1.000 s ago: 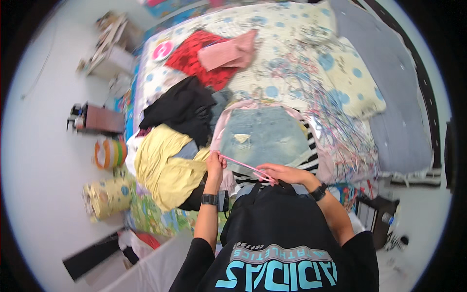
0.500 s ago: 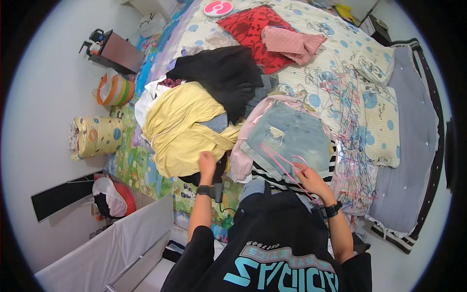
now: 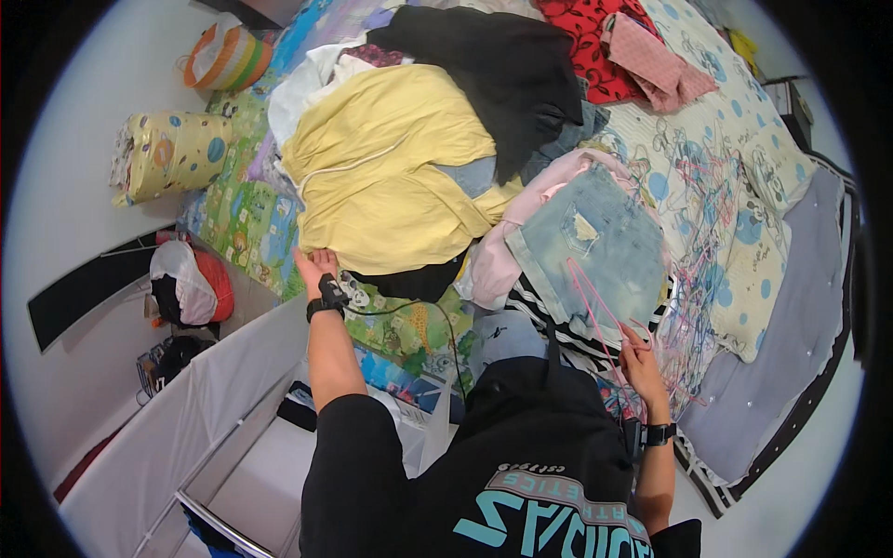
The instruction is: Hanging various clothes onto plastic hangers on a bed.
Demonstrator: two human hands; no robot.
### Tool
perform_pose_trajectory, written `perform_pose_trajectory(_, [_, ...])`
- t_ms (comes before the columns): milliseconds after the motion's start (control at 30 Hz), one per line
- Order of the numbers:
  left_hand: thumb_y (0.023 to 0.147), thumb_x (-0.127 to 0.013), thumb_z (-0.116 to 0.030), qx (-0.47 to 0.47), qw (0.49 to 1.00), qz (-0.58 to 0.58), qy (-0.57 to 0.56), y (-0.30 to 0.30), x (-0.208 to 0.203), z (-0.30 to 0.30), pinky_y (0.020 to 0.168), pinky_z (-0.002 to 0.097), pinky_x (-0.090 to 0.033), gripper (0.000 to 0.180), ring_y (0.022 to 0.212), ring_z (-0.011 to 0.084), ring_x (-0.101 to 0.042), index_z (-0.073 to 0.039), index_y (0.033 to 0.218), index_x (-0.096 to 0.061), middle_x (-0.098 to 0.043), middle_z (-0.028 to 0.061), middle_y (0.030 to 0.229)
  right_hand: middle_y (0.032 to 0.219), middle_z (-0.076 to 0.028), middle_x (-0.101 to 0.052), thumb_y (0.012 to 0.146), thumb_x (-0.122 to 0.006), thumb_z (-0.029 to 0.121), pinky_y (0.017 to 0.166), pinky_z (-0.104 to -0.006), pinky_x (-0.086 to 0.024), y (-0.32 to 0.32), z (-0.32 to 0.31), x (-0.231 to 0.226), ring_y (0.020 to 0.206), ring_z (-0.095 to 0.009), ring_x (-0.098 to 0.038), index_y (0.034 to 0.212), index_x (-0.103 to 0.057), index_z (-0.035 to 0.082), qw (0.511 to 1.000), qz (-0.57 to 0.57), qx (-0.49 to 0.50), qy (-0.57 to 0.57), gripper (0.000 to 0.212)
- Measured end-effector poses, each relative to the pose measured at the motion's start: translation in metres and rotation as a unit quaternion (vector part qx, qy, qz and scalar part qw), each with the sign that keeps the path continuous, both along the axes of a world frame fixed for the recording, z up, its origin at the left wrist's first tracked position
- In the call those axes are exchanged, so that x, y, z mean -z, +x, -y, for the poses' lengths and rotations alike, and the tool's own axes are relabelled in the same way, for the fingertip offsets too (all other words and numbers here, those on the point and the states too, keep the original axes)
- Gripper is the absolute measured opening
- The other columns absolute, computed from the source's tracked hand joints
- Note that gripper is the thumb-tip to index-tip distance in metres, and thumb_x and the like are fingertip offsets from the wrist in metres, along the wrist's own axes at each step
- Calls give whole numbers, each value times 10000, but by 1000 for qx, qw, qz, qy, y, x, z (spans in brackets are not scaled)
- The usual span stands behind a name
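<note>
Head view: both hands at a bed (image 3: 791, 307) piled with clothes.
Left hand (image 3: 316, 268) rests open at the yellow garment (image 3: 391, 177); right hand (image 3: 640, 352) appears to pinch a pink hanger (image 3: 595, 298) lying on the denim shorts (image 3: 595, 246).

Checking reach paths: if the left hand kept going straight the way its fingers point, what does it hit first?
The left hand points up the picture onto the bed, and its fingertips already sit at the lower edge of the yellow garment. That would be met first; depth is hard to judge.
</note>
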State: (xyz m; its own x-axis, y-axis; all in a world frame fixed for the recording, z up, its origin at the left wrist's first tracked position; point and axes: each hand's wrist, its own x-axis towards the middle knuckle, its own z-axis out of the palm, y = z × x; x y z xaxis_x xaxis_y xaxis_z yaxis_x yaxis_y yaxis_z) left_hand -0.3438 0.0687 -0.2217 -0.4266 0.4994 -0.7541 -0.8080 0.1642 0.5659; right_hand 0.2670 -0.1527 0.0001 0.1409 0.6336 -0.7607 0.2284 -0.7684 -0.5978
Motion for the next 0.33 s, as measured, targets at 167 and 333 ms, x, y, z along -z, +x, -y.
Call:
perform_pose_trajectory(167, [846,-508,-663,319,891,-186,-263,-33,24,14,636,365,-488,717,793,219,-596,-44,1206,-557,-612,106,1033,630,27,-414,993,-441,181,536,-225,-357,-13,-21,13,564,-69,-389,1369,-474,55,997,11,-62,36,398])
perform_pose_trajectory(333, [867,-460,-674,307,939,-68,-141,15,35,13,864,468,-486,812,1132,314,-545,-135,1461,-328,-484,102,1366,643,7,-485,968,-501,224,550,-230,-366,-7,6,13,579,-73,-419,1335,-504,13,994,45,-93,44,423])
